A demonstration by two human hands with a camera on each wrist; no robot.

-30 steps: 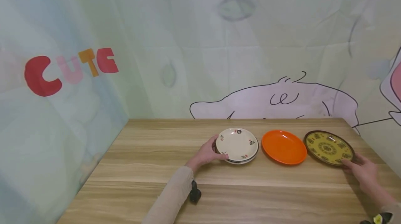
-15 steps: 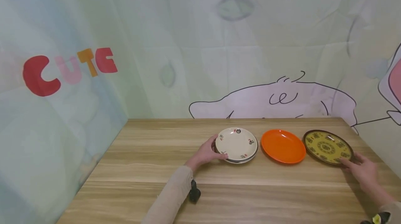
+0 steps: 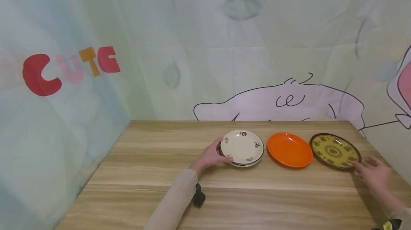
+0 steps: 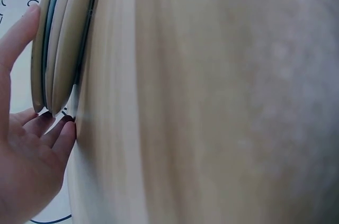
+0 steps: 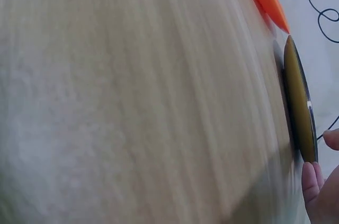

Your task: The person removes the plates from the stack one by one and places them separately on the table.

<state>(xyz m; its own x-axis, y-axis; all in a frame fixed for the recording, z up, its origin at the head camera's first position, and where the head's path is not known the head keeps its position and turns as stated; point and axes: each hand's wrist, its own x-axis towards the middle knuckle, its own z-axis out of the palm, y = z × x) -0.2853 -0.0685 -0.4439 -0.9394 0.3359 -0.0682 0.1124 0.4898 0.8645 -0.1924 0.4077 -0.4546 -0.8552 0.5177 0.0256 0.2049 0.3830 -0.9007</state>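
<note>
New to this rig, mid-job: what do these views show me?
No machine here: a person works bare-handed. The wide picture comes from a head camera, the other two from one on each wrist. On the wood-grained table, left to right, are a stack of round plates topped by a cream plate with small red-and-black motifs, a glossy orange round plate and a patterned yellow round plate with a dark rim. The left hand grips the stack's edge; the right hand is at the yellow plate's rim, whether touching I can't tell.
</note>
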